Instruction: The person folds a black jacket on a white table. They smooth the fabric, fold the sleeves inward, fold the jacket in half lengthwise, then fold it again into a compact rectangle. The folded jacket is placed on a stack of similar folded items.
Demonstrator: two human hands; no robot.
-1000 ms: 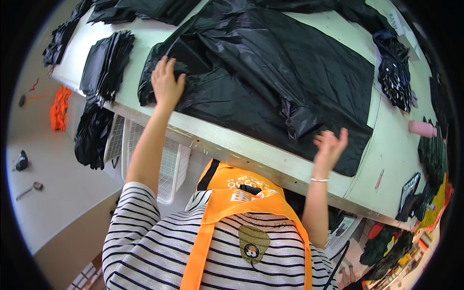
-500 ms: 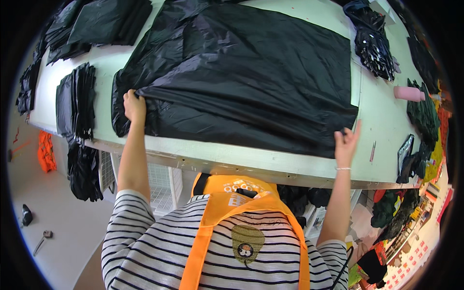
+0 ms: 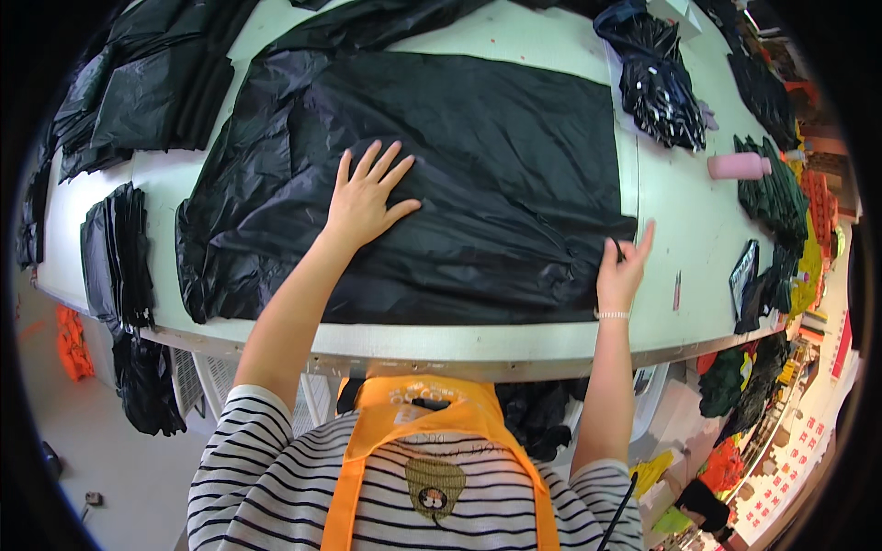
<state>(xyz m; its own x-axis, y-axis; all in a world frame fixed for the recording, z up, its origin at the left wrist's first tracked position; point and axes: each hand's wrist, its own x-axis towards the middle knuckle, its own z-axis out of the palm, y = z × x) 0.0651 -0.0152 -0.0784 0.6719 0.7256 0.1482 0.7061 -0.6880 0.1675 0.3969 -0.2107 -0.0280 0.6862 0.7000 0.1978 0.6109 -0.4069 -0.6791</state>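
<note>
Pressing flat on the black fabric sheet, the left hand lies open, palm down, with all five fingers spread toward the far side of the tabletop. It rests left of the sheet's middle, where the cloth is wrinkled into soft folds. The right hand sits at the sheet's near right corner, fingers raised and loosely open, their tips touching the fabric's edge; whether it pinches the cloth cannot be told. A thin bracelet circles that wrist.

The sheet covers most of the pale green tabletop, smooth on its right half and bunched along its left and near edges, where it reaches close to the tabletop's rim.

At the far left lie more black pieces, and a stack of folded black pieces sits by the left edge, some hanging over it. At the far right a bundle of glossy black material lies near a pink cylinder. Dark green fabric pieces lie just beyond the cylinder, and a small dark tool rests on the bare tabletop right of the right hand.

The person wears a striped shirt and an orange apron.
</note>
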